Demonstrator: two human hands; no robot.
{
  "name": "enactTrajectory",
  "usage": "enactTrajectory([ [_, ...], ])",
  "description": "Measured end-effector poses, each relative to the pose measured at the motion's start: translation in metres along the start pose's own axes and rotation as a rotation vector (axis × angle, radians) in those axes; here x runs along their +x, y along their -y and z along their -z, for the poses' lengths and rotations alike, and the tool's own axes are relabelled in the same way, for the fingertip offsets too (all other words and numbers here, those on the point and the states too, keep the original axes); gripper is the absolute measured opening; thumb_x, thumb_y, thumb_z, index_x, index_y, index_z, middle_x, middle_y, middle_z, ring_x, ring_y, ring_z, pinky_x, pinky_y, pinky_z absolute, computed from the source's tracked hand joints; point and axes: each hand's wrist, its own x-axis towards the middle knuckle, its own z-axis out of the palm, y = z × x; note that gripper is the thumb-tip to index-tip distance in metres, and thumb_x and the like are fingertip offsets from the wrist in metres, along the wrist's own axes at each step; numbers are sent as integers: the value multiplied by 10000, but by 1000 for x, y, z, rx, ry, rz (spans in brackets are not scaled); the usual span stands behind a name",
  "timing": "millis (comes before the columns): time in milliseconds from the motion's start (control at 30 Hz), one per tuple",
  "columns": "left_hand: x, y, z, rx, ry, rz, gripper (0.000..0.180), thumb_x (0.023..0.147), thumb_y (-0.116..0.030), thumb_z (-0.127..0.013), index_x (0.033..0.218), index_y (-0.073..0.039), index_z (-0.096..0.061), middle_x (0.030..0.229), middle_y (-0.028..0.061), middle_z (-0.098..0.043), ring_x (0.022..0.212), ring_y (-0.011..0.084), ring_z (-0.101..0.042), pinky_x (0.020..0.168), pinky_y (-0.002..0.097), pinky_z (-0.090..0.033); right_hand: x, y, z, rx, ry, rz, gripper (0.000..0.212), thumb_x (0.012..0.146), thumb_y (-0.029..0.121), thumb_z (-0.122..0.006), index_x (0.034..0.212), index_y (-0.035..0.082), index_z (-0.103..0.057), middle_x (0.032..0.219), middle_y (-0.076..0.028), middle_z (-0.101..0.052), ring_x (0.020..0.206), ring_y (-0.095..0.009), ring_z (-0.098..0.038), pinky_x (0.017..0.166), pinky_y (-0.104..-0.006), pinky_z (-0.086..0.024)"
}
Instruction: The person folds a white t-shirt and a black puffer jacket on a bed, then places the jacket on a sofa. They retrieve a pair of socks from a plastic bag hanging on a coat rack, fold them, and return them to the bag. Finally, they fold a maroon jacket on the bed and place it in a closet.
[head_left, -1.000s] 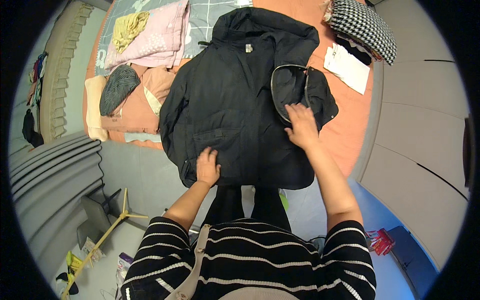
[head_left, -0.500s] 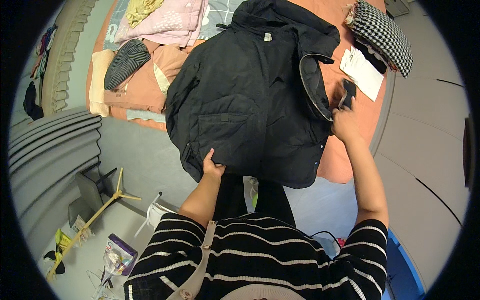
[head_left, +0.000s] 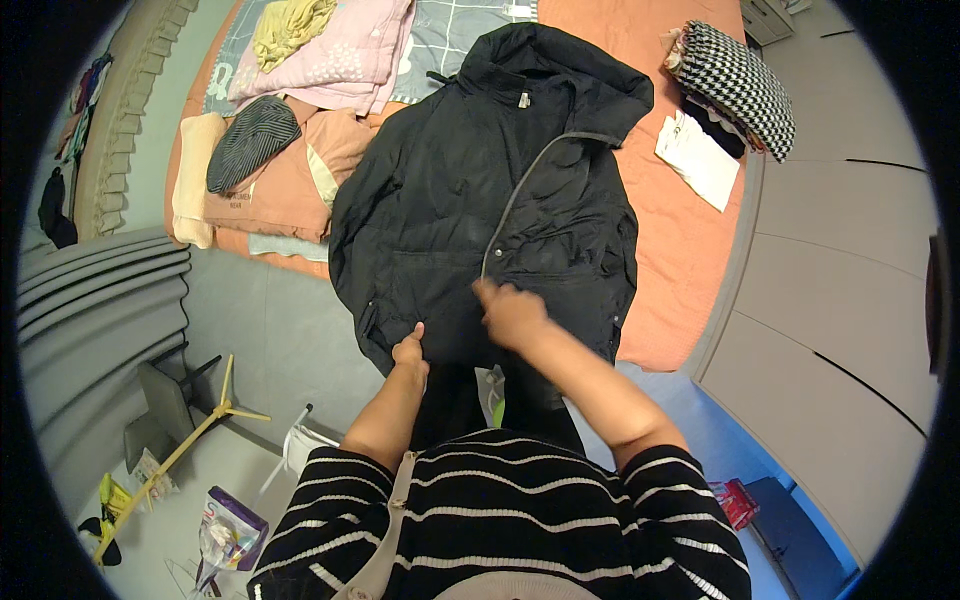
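Note:
A black hooded jacket (head_left: 420, 215) lies front up, its hood toward the far side and its hem toward me. My left hand (head_left: 409, 350) grips the hem near the left side, thumb on top and the other fingers hidden. Over the middle of the jacket, my right hand (head_left: 515, 316), a little blurred, is closed on the lower end of the right front panel's zip edge (head_left: 515, 195). That panel lies across the chest, with a snap button showing on it.
The jacket rests on a bed with an orange cover (head_left: 680, 270). Folded pink bedding (head_left: 340, 55), orange clothes (head_left: 285, 195) and a striped grey cap (head_left: 253, 143) lie on the left. To the right are a houndstooth cushion (head_left: 745, 90) and white cloth (head_left: 697, 165).
My right hand has swung from the right edge to the middle, bringing the jacket's front panel over with it. My left hand stays at the hem.

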Motion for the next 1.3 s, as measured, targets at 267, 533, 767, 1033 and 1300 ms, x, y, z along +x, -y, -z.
enactTrajectory([
  [267,-11,-26,-4,-301,196,191,576,852,-249,-676,1326,-20,-443,1369,134,-466,1260,307,-426,1090,476,-279,-7,-56,-67,393,-55,159,456,841,278,-611,1242,76,-533,1213,-184,-565,1102,-337,-558,907,-415,-465],
  [533,-7,-28,-12,46,-37,6,586,861,-104,-659,1343,21,-350,1259,225,-505,1070,365,-569,906,527,-482,4,-120,-86,790,-423,-198,268,824,186,-643,1043,30,-641,839,-162,-673,799,-301,-659,731,-371,-508],
  [767,-38,-43,-6,685,-208,135,617,778,-276,-755,1233,7,-448,1141,127,-535,882,237,-530,961,441,-380,1,-200,-112,581,-1200,-716,438,789,132,-678,1179,5,-526,1118,-163,-574,932,-317,-585,835,-374,-473],
  [1033,-66,-23,-71,1139,343,-1105,420,795,-133,-706,1156,-44,-512,1080,101,-539,896,189,-562,801,318,-469,-6,-228,-153,926,-552,-901,387,692,192,-674,976,-70,-648,958,-257,-661,959,-343,-643,844,-386,-487],
  [1300,-75,-1,-148,1447,524,-1062,556,800,-258,-690,1266,-25,-494,1340,213,-435,1260,350,-408,1049,382,-345,-141,-351,56,-287,-1387,-632,95,707,23,-570,785,66,-538,767,-123,-551,773,-361,-547,670,-433,-429],
])
